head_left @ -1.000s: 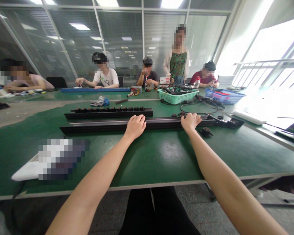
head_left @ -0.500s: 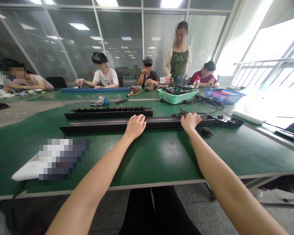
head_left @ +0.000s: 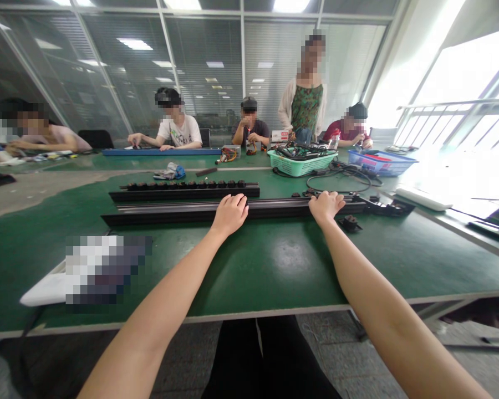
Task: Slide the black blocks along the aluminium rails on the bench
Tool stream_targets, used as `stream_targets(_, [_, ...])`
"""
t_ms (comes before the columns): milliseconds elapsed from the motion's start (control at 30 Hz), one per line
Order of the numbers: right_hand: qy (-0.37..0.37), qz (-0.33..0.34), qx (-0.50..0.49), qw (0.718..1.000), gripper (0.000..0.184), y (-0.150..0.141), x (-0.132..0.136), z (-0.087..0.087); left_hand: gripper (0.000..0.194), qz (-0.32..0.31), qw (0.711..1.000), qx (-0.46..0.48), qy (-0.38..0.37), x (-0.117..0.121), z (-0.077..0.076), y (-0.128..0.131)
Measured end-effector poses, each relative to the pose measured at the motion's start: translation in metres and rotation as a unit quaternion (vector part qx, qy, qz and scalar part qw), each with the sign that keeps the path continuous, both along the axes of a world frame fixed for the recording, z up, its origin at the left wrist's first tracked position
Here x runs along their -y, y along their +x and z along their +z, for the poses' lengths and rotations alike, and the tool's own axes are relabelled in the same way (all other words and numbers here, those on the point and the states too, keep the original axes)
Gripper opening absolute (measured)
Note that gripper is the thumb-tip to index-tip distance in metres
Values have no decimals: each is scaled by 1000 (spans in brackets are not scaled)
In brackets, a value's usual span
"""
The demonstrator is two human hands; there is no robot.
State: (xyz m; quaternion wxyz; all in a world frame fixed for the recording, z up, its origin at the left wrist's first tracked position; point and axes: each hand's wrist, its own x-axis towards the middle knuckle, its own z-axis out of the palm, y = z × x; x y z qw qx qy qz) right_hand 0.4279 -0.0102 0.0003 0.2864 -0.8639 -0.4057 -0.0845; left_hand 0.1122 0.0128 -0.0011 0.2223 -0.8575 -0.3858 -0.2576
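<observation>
A long black metal channel [head_left: 170, 215] lies across the green table in front of me. My left hand [head_left: 230, 213] is closed over it near its middle, fingers bent over the far side. Further right, my right hand [head_left: 326, 206] also grips the channel, near the end with a chain of black pieces [head_left: 393, 206]. Its fingertips are partly hidden behind the hand. Beside that hand, on the near side, sits a loose black socket module [head_left: 350, 223]. Behind the channel lies a second black strip [head_left: 183, 194] with a row of round socket modules along its top.
A white device [head_left: 44, 285] lies at the left front, partly blurred out. Farther back are blue-grey gloves [head_left: 170, 172], a green basket [head_left: 301, 165] of cables, a blue basket [head_left: 380, 164] and a long blue strip [head_left: 162, 152]. Several people are across the table.
My right hand has shifted slightly to the right along the channel. My left hand stays in place. The standing person across the table has moved a little to the right.
</observation>
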Motion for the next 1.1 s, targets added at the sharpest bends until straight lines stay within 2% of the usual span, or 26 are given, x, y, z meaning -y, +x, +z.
stream_targets(800, [-6, -13, -8, 1000, 48, 8, 2, 0, 42, -5, 1000, 12, -12, 2, 1, 0])
stream_targets(1100, [-106, 36, -10, 994, 58, 22, -2, 12, 43, 0, 1000, 5, -17, 3, 3, 0])
